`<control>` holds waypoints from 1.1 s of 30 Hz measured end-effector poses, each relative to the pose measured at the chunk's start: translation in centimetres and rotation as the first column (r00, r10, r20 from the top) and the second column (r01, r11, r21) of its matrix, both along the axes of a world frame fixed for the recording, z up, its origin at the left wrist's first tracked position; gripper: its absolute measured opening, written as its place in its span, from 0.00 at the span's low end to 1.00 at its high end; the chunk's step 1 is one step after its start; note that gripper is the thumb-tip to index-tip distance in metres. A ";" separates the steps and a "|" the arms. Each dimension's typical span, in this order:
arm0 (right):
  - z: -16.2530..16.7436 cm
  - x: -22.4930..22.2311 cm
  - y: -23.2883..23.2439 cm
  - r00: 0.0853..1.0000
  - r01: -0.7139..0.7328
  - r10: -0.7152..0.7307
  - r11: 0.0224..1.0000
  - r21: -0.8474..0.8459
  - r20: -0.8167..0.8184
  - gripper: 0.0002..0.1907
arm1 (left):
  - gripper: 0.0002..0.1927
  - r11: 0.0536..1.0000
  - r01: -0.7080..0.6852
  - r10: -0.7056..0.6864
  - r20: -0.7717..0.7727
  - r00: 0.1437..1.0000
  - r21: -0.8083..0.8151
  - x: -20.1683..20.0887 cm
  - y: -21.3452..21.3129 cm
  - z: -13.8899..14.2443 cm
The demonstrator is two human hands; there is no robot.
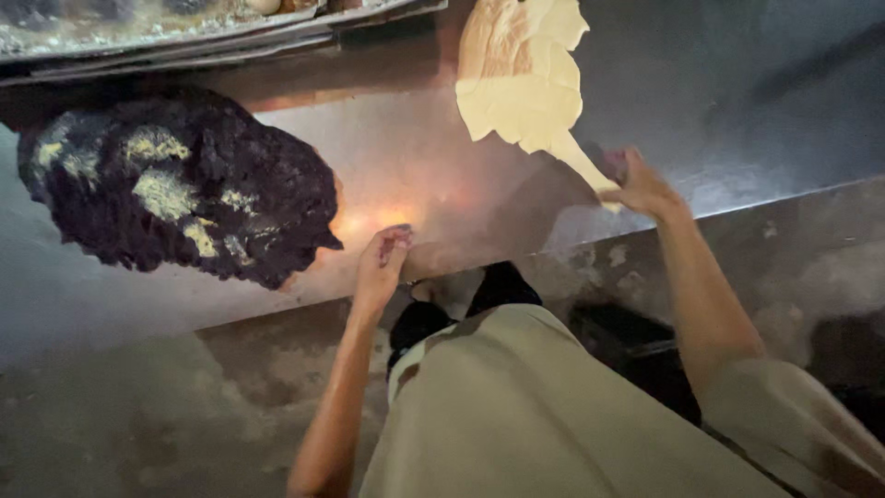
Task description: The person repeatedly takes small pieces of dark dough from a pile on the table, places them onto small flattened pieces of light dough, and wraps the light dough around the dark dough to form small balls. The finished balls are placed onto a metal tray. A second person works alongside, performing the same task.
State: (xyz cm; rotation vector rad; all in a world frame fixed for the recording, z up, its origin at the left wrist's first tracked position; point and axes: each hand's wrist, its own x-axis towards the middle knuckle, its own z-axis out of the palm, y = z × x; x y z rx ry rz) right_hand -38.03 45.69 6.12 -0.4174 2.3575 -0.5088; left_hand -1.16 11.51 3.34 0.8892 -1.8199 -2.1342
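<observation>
I see a dim, warm-toned scene. An orange glow reflects off the metal table (406, 175) near the left hand (383, 263), with soft glare around it. The right hand (641, 184) and dough (521, 78) are motion-blurred. Corners fall into shadow, the floor (120, 415) is murky, and the whole frame looks tilted and grainy.

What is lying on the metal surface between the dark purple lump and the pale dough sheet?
Nothing: in the head view the metal surface between dark purple lump and pale dough sheet is bare, only shiny.
</observation>
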 end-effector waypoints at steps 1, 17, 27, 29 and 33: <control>0.9 0.5 2.5 0.998 -0.062 0.061 0.998 0.030 0.035 0.32 | 0.13 0.997 0.069 -0.069 0.018 0.997 -0.015 0.4 0.2 0.0; 6.5 25.4 -24.2 0.593 -0.761 0.608 0.208 -0.615 -0.528 0.23 | 0.27 0.686 -0.303 0.506 -0.136 0.852 0.661 1.2 1.7 1.4; -2.0 33.8 -37.9 0.927 -0.364 0.250 0.776 -0.515 -0.278 0.16 | 0.22 0.291 -0.525 0.740 0.160 0.654 0.799 20.5 -2.1 -1.1; -3.1 35.2 -39.0 0.993 -0.109 0.078 0.873 -0.475 -0.085 0.22 | 0.20 0.337 -0.569 0.712 0.192 0.675 0.750 22.3 -1.1 -1.5; -3.2 35.1 -38.6 0.986 0.097 0.002 0.802 -0.590 0.166 0.27 | 0.18 0.421 -0.602 0.707 0.171 0.687 0.679 23.8 -1.7 -0.8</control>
